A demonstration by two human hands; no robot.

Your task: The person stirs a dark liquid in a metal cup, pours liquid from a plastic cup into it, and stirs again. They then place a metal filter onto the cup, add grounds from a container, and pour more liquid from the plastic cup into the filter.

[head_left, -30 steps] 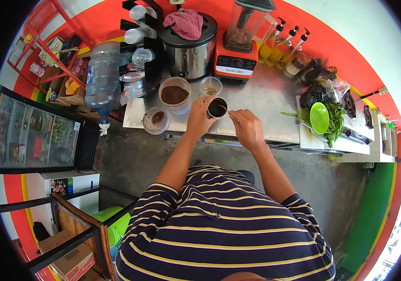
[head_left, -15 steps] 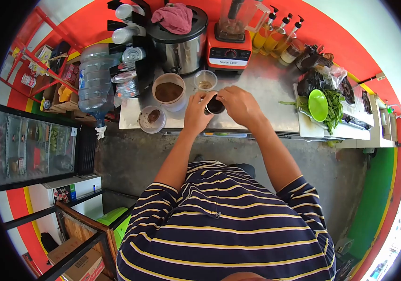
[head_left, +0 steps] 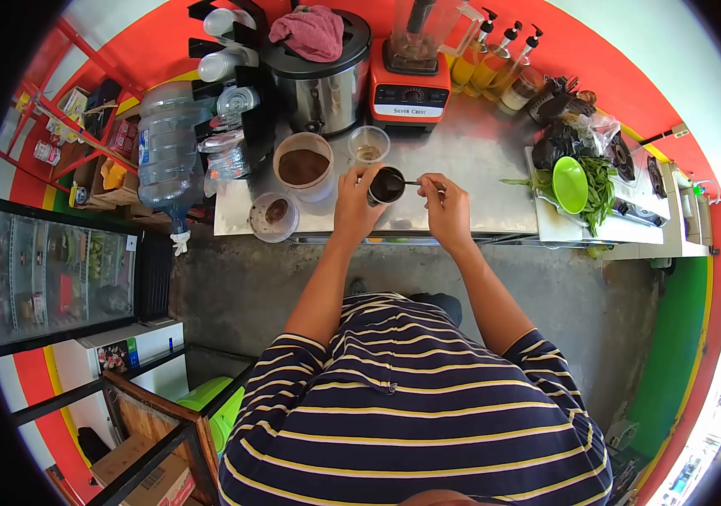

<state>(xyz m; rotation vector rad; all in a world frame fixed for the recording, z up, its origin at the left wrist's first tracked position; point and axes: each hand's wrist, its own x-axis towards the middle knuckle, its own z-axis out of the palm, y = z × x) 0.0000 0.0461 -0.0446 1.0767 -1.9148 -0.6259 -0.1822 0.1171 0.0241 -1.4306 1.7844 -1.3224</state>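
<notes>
My left hand (head_left: 355, 202) is closed round a small dark cup (head_left: 386, 185) near the counter's front edge. Between the fingers of my right hand (head_left: 444, 205) is the handle of a spoon (head_left: 411, 182), whose other end reaches into the cup. To the left stands a tub of brown powder (head_left: 304, 167), and in front of it a round lid (head_left: 274, 217) with some brown powder on it. A clear container (head_left: 369, 147) sits just behind the cup.
A red blender (head_left: 411, 93) and a steel pot (head_left: 316, 88) with a pink cloth stand at the back. Pump bottles (head_left: 495, 72) are right of the blender. A green bowl (head_left: 570, 185) lies among leaves on the right. A large water bottle (head_left: 171, 152) is at left.
My right hand has moved right and toward me, away from the cup's rim, and now the spoon shows between it and the cup. My left hand stays on the cup.
</notes>
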